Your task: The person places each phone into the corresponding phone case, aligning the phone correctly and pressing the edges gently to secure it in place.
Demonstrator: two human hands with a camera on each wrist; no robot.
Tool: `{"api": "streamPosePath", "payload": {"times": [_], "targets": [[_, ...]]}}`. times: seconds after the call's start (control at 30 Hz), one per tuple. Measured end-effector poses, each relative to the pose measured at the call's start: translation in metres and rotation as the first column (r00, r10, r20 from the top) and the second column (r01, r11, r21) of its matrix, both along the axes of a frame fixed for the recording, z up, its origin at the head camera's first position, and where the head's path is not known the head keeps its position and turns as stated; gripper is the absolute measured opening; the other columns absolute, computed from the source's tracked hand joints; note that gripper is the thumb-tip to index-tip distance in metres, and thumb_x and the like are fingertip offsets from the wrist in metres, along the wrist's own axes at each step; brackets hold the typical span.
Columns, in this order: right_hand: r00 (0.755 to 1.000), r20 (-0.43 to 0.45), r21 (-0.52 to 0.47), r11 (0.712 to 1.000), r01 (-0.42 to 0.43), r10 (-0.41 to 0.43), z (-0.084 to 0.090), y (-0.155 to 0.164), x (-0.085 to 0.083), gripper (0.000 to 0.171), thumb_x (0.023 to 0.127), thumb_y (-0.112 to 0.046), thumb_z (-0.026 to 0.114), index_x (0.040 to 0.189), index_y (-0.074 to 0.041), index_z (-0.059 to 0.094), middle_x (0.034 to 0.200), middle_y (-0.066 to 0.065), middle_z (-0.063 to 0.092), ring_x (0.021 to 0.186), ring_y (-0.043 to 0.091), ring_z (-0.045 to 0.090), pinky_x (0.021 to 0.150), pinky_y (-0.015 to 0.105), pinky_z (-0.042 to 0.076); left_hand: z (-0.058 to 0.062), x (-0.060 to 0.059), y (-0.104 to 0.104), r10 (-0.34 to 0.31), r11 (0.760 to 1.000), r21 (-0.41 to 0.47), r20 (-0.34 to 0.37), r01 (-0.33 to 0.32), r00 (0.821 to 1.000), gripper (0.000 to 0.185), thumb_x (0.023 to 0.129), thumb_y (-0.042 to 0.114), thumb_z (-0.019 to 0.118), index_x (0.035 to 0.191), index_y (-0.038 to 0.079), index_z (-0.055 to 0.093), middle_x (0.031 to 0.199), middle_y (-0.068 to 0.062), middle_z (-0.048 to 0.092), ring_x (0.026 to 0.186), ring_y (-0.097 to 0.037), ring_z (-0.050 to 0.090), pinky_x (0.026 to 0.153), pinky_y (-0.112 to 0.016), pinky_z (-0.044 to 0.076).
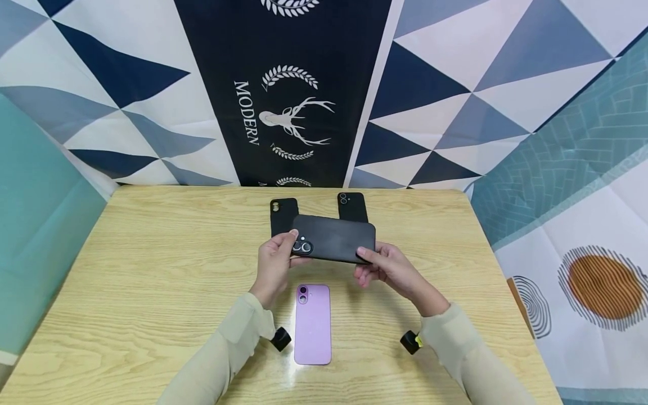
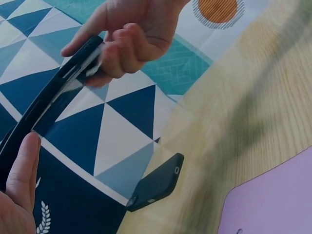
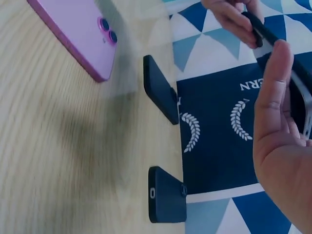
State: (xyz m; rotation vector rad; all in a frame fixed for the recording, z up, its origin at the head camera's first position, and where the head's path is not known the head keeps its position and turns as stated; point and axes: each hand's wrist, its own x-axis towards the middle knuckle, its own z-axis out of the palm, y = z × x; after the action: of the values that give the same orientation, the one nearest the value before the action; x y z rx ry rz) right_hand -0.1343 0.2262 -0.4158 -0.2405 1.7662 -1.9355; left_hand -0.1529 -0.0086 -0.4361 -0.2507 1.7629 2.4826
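Note:
Both hands hold a phone in a black case [image 1: 335, 238] sideways above the table, its camera rings at the left. My left hand [image 1: 274, 263] pinches the camera end, thumb on the back. The opposite end is gripped by my right hand [image 1: 394, 272], thumb on top and fingers beneath. A shiny strip shows along the underside of the held phone [image 2: 53, 92] in the left wrist view. Flat on the table between the forearms lies a pink-purple phone [image 1: 312, 326], camera side up.
Behind the held phone lie two black phone-shaped things with camera openings, a left one [image 1: 283, 215] and a right one [image 1: 352, 206]; whether they are cases alone I cannot tell. The wooden table [image 1: 152, 253] meets a patterned cloth backdrop [image 1: 304, 112].

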Motion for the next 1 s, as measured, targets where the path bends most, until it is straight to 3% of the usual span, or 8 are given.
{"api": "streamPosePath", "payload": {"times": [0.2,0.33,0.43,0.53,0.83,1.0], "targets": [[0.998,-0.059,0.189,0.981,0.033,-0.022,0.001,-0.002,-0.001,0.041,0.1,-0.034,0.043,0.083,-0.001,0.06,0.063,-0.001,0.066,0.051,0.009,0.061,0.051,0.029,0.055,0.003,0.0,-0.006,0.033,0.999,0.017,-0.001,-0.033,0.999,0.028,0.097,0.015,0.05,0.101,-0.012,0.059,0.075,0.0,0.065,0.056,-0.013,0.068,0.06,-0.032,0.06],[0.993,-0.118,0.258,0.964,0.057,-0.027,0.002,-0.009,-0.003,0.05,0.101,-0.039,0.037,0.084,0.005,0.054,0.061,0.002,0.063,0.049,0.011,0.058,0.048,0.03,0.053,0.003,0.001,-0.01,0.04,0.999,0.005,0.004,-0.04,0.999,0.03,0.097,0.017,0.049,0.099,-0.011,0.06,0.074,0.0,0.066,0.057,-0.014,0.069,0.066,-0.039,0.059],[0.988,-0.153,0.275,0.959,0.065,-0.023,0.003,-0.014,-0.004,0.053,0.102,-0.04,0.033,0.083,0.006,0.05,0.06,0.004,0.06,0.046,0.012,0.054,0.045,0.029,0.05,0.003,0.001,-0.013,0.054,0.998,0.025,0.005,-0.055,0.999,0.03,0.098,0.017,0.048,0.099,-0.012,0.059,0.074,-0.001,0.066,0.059,-0.014,0.069,0.068,-0.041,0.059],[0.986,-0.165,0.278,0.958,0.077,-0.031,0.004,-0.021,-0.007,0.052,0.102,-0.042,0.031,0.081,0.003,0.048,0.058,0.005,0.057,0.045,0.012,0.051,0.043,0.028,0.046,0.002,0.002,-0.016,0.081,0.995,0.051,0.001,-0.081,0.997,0.03,0.098,0.016,0.048,0.099,-0.012,0.058,0.075,-0.002,0.066,0.06,-0.015,0.069,0.065,-0.036,0.059],[0.976,-0.213,0.229,0.969,0.093,-0.044,0.006,-0.037,-0.012,0.046,0.102,-0.039,0.035,0.081,0.001,0.046,0.057,0.004,0.055,0.044,0.011,0.048,0.04,0.028,0.043,0.006,0.003,-0.024,0.164,0.983,0.087,-0.029,-0.16,0.986,0.027,0.097,0.015,0.049,0.092,-0.009,0.059,0.077,-0.006,0.065,0.068,-0.015,0.07,0.062,-0.03,0.059],[0.971,-0.229,0.274,0.954,0.125,-0.062,0.003,-0.045,-0.015,0.047,0.101,-0.04,0.037,0.077,0.0,0.046,0.055,0.003,0.054,0.042,0.011,0.047,0.038,0.026,0.041,0.01,0.004,-0.028,0.179,0.98,0.09,-0.034,-0.176,0.983,0.025,0.097,0.014,0.05,0.089,-0.008,0.059,0.077,-0.006,0.065,0.07,-0.015,0.07,0.064,-0.031,0.059]]}}
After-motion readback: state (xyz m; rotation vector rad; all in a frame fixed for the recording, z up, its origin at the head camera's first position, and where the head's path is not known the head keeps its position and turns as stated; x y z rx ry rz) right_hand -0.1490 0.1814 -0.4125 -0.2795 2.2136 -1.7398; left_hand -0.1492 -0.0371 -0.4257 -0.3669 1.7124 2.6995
